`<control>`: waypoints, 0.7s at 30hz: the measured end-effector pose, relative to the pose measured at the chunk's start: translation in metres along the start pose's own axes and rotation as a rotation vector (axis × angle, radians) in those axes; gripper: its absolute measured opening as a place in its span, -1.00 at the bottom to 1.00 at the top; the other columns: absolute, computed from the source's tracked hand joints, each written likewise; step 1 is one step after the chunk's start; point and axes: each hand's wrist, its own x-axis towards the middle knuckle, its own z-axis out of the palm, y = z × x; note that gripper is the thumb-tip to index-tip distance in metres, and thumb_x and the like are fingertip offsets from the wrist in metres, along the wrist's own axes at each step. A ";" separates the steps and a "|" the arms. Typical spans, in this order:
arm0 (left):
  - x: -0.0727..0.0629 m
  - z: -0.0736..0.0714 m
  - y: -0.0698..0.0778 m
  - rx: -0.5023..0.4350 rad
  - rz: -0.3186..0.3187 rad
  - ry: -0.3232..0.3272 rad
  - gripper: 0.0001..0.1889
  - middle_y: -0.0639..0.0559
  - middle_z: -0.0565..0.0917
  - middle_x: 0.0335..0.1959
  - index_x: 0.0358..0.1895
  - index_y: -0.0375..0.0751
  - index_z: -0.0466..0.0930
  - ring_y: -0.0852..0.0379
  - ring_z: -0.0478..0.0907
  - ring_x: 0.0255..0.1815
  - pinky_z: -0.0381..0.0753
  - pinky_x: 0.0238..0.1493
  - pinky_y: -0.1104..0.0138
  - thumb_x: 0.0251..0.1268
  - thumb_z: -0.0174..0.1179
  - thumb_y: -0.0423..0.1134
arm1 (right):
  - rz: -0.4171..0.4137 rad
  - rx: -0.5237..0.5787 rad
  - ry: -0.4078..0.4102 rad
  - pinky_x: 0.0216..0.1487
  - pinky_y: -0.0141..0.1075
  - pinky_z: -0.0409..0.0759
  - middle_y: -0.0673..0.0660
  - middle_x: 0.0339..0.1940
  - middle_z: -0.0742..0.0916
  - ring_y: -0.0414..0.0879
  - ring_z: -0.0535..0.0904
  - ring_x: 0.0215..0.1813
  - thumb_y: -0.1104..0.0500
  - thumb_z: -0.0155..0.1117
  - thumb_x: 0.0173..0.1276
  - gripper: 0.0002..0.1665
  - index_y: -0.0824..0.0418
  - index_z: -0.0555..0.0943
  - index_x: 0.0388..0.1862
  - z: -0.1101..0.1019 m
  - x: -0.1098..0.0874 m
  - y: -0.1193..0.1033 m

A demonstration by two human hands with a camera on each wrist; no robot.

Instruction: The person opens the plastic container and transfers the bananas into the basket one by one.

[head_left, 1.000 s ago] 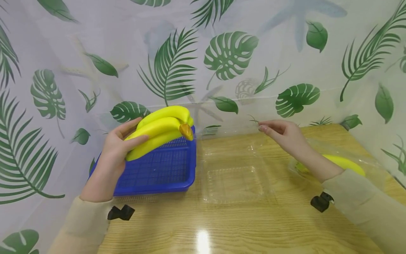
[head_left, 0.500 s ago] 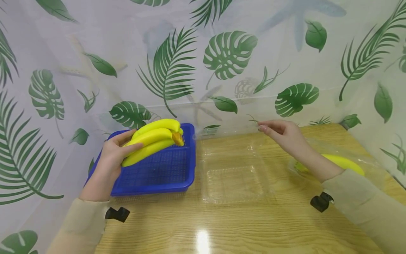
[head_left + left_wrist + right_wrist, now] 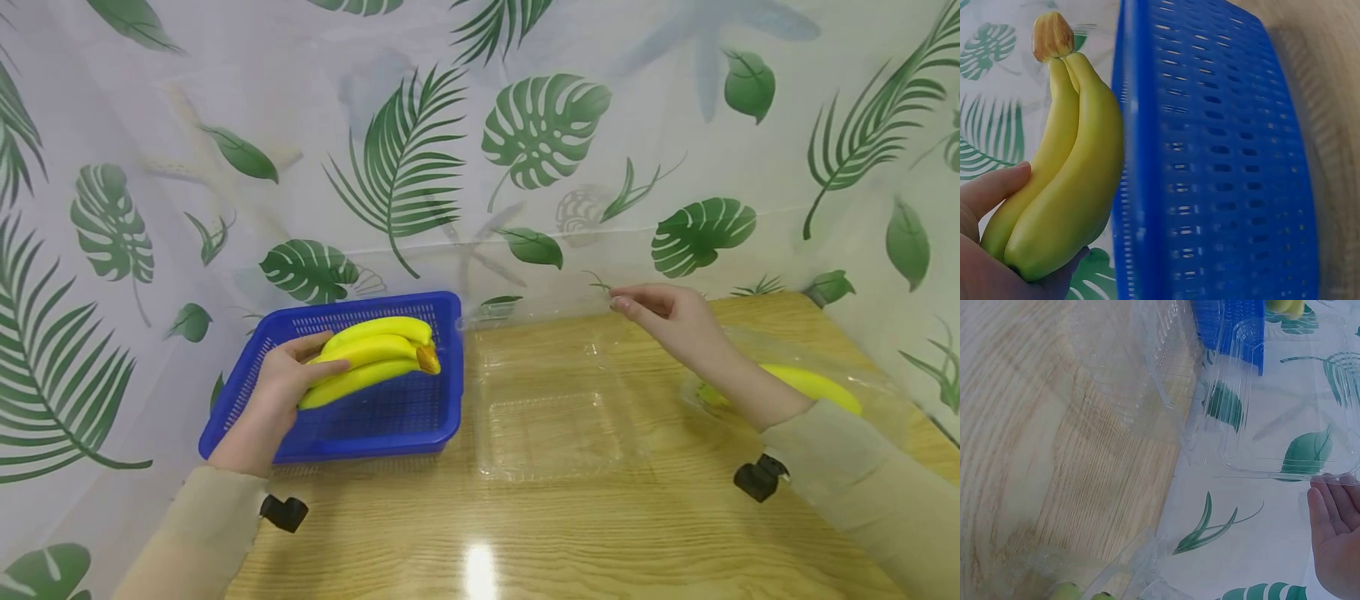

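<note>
My left hand (image 3: 281, 385) grips a bunch of yellow bananas (image 3: 373, 352) with a brown stem end, over the blue plastic basket (image 3: 451, 408). In the left wrist view, the thumb lies across the bananas (image 3: 1066, 187) beside the basket's slotted wall (image 3: 1216, 150). To the right stands a clear plastic clamshell container (image 3: 555, 462) on the table. My right hand (image 3: 663, 312) pinches the edge of its raised lid between thumb and fingers. The right wrist view shows that lid (image 3: 1266, 425) standing up against the leaf-printed backdrop, with fingertips at its edge.
Another yellow banana bunch (image 3: 813, 386) lies in a clear plastic bag (image 3: 885, 392) at the right, partly behind my right forearm. The wooden table (image 3: 570, 533) meets a leaf-printed cloth (image 3: 540, 42) at the back and left.
My left hand has lowered the bananas from above the basket's back edge down toward its inside. The right hand stays in place at the lid.
</note>
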 end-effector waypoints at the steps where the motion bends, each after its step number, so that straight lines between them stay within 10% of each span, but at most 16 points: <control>1: 0.001 0.001 -0.002 0.005 -0.002 -0.006 -0.21 -0.19 0.36 0.65 0.65 -0.10 0.30 0.15 0.54 0.14 0.67 -0.15 0.63 0.41 0.43 -0.23 | 0.003 0.001 -0.001 0.03 -0.76 0.53 0.32 0.29 0.76 -0.69 0.56 -0.02 -0.02 0.16 0.70 -0.50 0.28 0.65 0.36 0.000 0.000 0.000; 21: 0.030 0.010 -0.020 0.102 -0.019 -0.023 -0.22 -0.30 0.36 0.63 0.60 -0.26 0.34 -0.14 0.46 0.44 0.67 0.10 0.46 0.36 0.44 -0.29 | 0.007 -0.005 0.014 0.02 -0.76 0.53 0.32 0.28 0.76 -0.68 0.58 -0.02 -0.04 0.16 0.70 -0.48 0.28 0.64 0.38 0.004 0.004 -0.002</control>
